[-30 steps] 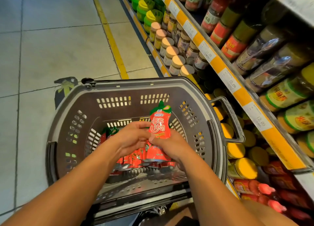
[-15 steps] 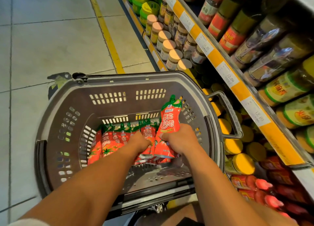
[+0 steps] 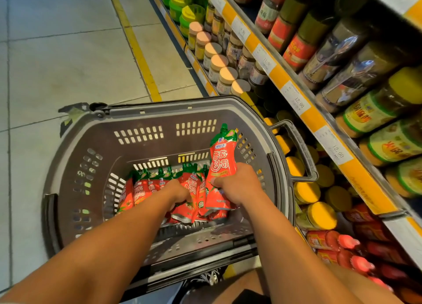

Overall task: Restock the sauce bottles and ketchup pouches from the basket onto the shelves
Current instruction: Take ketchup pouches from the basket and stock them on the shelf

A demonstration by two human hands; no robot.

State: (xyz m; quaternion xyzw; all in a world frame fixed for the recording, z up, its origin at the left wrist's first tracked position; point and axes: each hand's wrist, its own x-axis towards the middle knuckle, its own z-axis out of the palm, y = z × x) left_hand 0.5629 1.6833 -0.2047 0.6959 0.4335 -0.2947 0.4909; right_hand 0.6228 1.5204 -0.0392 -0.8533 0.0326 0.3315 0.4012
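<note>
Grey plastic shopping basket [image 3: 75,166] on tiled floor, centre of view, its side handle [image 3: 301,148] at 3 o'clock against the shelving

Right hand [image 3: 237,185] inside the basket, fingers curled round the lower half of one red ketchup pouch [image 3: 222,157]; pouch upright, green spout pointing to 12 o'clock, raised above the rest

Left hand [image 3: 179,193] at 9 o'clock of the right, down among the row of ketchup pouches [image 3: 141,190] leaning along the basket bottom; fingers curled into the pouches, whether they pinch one I cannot tell

Shelves [image 3: 294,98] run from 12 to 4 o'clock, yellow edge strips with price tags. Yellow-lidded jars [image 3: 319,214] at 3 o'clock just beside the basket; red sauce bottles [image 3: 328,239] lying at 4 o'clock; beige-lidded jars [image 3: 219,63] at 12 o'clock

Yellow floor line [image 3: 137,50] at 11 o'clock
</note>
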